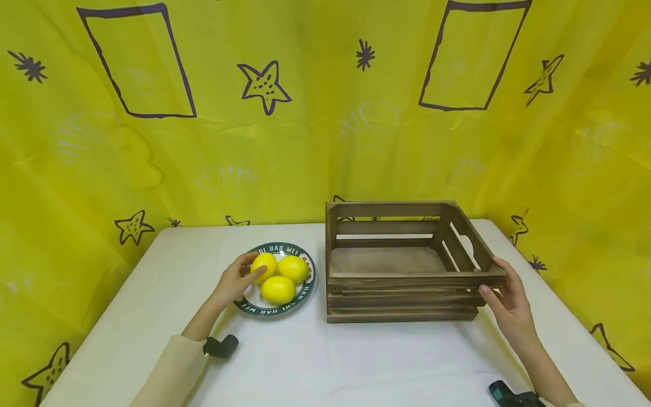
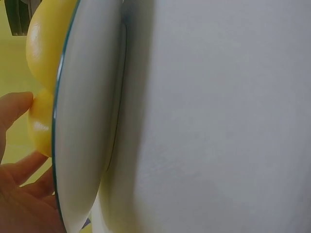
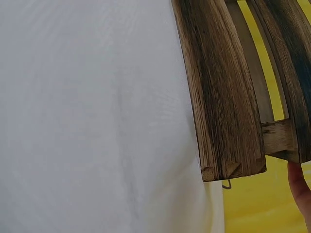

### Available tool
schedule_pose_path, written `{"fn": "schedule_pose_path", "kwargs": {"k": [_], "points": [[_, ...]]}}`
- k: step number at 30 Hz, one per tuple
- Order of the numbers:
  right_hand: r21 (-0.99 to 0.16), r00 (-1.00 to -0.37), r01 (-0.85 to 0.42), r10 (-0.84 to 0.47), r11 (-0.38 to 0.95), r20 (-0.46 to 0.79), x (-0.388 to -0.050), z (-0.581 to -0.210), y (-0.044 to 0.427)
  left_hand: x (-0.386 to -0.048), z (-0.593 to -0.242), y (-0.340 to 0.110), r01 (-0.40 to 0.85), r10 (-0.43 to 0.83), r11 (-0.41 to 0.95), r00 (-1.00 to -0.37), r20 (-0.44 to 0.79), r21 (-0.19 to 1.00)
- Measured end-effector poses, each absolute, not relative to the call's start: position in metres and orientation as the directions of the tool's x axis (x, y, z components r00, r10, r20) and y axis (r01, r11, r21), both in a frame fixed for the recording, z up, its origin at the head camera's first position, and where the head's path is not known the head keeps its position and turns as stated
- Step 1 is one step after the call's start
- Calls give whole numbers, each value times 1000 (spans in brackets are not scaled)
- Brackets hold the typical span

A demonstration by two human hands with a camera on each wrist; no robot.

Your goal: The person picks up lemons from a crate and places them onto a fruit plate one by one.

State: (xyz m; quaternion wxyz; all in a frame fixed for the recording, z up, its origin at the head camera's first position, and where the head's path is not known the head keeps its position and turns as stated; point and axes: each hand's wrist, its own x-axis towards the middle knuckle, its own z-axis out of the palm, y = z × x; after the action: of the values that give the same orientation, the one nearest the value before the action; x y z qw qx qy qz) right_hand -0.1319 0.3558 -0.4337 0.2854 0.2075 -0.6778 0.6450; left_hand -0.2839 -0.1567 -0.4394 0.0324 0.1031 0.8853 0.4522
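On the left of the table, a plate (image 1: 254,307) with a dark green lettered rim bears three yellow lemons. My left hand (image 1: 231,284) pinches the leftmost lemon (image 1: 263,267), thumb on its near side and fingers behind. The other two lemons (image 1: 293,269) touch it. In the left wrist view the plate's pale underside (image 2: 87,111) hides part of the lemons and fingers. At the right, my right hand (image 1: 513,308) grips the front right corner of a brown slatted wooden crate (image 1: 396,282), thumb in front. The right wrist view shows only one finger (image 3: 297,182) at the crate's corner.
The crate stands open at the top, with a bare floor (image 1: 389,260) inside. A white cloth (image 1: 305,367) covers the table. Behind and at the sides hangs a yellow curtain (image 1: 305,158) with drawn stars. Dark devices (image 1: 222,346) are worn on both wrists.
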Motion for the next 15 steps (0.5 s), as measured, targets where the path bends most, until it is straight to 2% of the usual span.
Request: {"fn": "schedule_pose_path", "kwargs": {"k": [6, 9, 13, 15], "points": [[-826, -809, -547, 170, 134, 563, -127, -425, 361, -284, -434, -157, 186, 236, 535, -969, 66, 824], [-816, -817, -478, 176, 325, 549, -126, -408, 368, -281, -426, -150, 254, 256, 551, -958, 129, 795], [-698, -818, -406, 106, 590, 565, -133, -378, 380, -271, -409, -139, 356, 290, 626, -932, 216, 694], [-656, -829, -407, 45, 636, 558, -138, -364, 385, -267, -399, -134, 395, 307, 659, -918, 250, 640]]}}
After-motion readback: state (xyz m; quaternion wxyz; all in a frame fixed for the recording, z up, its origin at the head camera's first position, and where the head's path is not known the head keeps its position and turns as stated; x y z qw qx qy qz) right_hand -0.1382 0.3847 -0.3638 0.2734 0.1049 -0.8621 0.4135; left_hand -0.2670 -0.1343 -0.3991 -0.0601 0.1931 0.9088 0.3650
